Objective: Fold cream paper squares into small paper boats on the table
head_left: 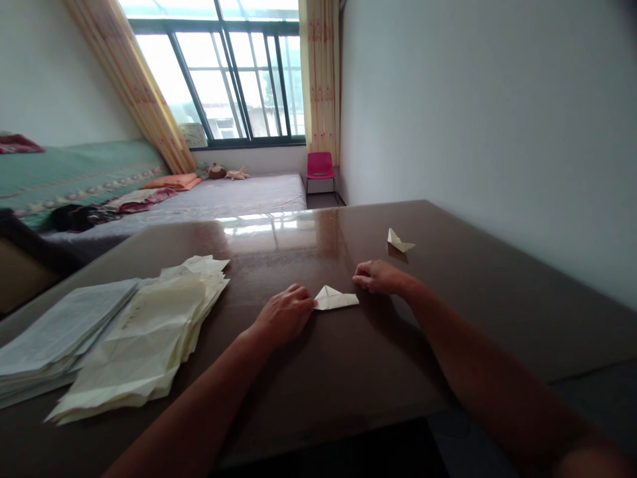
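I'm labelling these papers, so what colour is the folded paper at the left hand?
The folded paper is pale cream, seen best in the head view.

Folded cream paper piece (336,299) on a glossy brown tabletop (323,372)
The left hand (285,311) touches its left tip, perhaps pinching; the right hand (380,275) sits apart. A small peaked cream paper fold (395,241) stands toward the far-right corner; a pale-yellow paper stack (137,335) lies toward the left edge.

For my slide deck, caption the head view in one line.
Left hand at one end of a folded paper, right hand near the other, on a brown table.
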The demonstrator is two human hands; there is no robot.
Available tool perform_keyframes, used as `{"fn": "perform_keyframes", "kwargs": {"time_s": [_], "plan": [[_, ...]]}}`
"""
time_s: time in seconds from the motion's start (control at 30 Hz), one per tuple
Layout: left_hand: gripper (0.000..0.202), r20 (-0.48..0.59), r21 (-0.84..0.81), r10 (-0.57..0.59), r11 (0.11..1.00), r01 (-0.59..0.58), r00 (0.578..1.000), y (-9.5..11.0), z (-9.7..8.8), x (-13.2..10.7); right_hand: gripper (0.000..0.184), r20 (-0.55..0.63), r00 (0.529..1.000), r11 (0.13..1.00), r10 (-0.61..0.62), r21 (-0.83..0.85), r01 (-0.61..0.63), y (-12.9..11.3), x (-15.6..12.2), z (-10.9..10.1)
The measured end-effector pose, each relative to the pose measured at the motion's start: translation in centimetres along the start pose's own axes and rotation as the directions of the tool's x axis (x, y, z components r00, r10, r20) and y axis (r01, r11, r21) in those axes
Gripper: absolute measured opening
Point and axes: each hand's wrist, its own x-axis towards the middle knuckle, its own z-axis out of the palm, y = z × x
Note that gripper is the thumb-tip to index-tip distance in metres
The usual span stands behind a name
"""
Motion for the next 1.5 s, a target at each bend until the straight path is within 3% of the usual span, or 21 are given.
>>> {"fn": "perform_keyframes", "kwargs": {"time_s": [0.33,0.6,0.7,0.87,1.0,1.17,1.33,1.5], "plan": [[0.028,-0.035,-0.065,-0.01,0.998,0.008,0.999,0.1,0.0,-0.3,0.029,0.082,0.982,0.981,-0.171,0.106,0.162,-1.3,-0.9,0.3],[0.021,-0.066,-0.126,-0.122,0.986,0.113,0.99,0.3,1.1,0.5,0.036,0.062,0.971,0.972,-0.232,0.046,0.23,-1.4,-0.2,1.4],[0.018,-0.06,-0.184,-0.172,0.97,0.159,0.983,0.1,1.4,0.5,0.037,0.063,0.975,0.975,-0.211,0.085,0.206,-1.5,0.0,1.8],[0.051,-0.095,-0.226,-0.235,0.951,0.209,0.967,-0.4,2.0,0.4,0.028,0.031,0.98,0.959,-0.199,0.212,0.188,-1.9,0.0,2.1],[0.064,-0.116,-0.232,-0.242,0.95,0.211,0.963,-0.6,2.3,0.4,0.027,-0.02,0.975,0.938,-0.223,0.267,0.22,-1.9,0.1,2.2],[0.066,-0.084,-0.297,-0.243,0.932,0.208,0.966,-0.8,2.7,0.4,0.028,0.089,0.963,0.924,-0.255,0.316,0.216,-1.3,0.0,1.6],[0.072,-0.094,-0.332,-0.276,0.914,0.231,0.956,-0.7,2.7,0.5,0.022,0.088,0.963,0.934,-0.255,0.282,0.221,-1.4,-0.3,1.0],[0.06,-0.059,-0.377,-0.248,0.903,0.208,0.967,0.0,2.0,0.6,0.025,0.135,0.964,0.947,-0.231,0.258,0.191,-1.5,-0.7,0.6]]}}
